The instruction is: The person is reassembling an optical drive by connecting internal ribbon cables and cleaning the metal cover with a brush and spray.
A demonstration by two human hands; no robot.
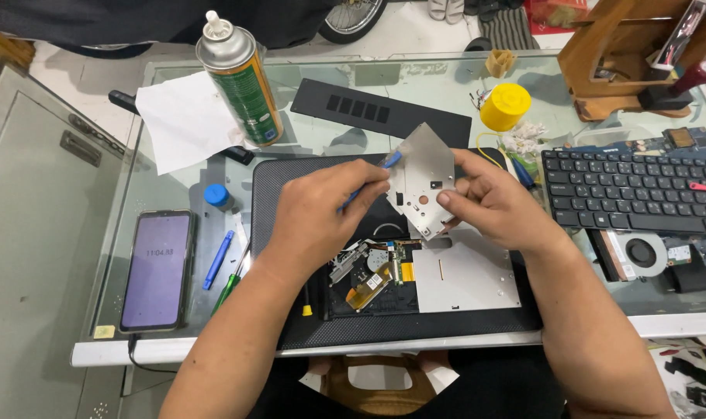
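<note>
My right hand [499, 203] holds a thin grey metal cover plate [424, 172] tilted up above the work mat. My left hand [322, 213] grips a small blue pry tool [389, 161], its tip touching the plate's upper left edge. Below both hands lies an opened optical drive [423, 278] with its circuit board, orange ribbon and silver casing showing. It rests on a black textured mat [275, 186] on the glass table.
A phone [157, 270] with a lit screen lies at the left, beside a blue pen [217, 260] and a green screwdriver [229, 285]. A spray can [240, 77] stands on white paper behind. A keyboard assembly [632, 194], fan [641, 252], yellow cap [505, 106] and black panel [380, 111] sit right and behind.
</note>
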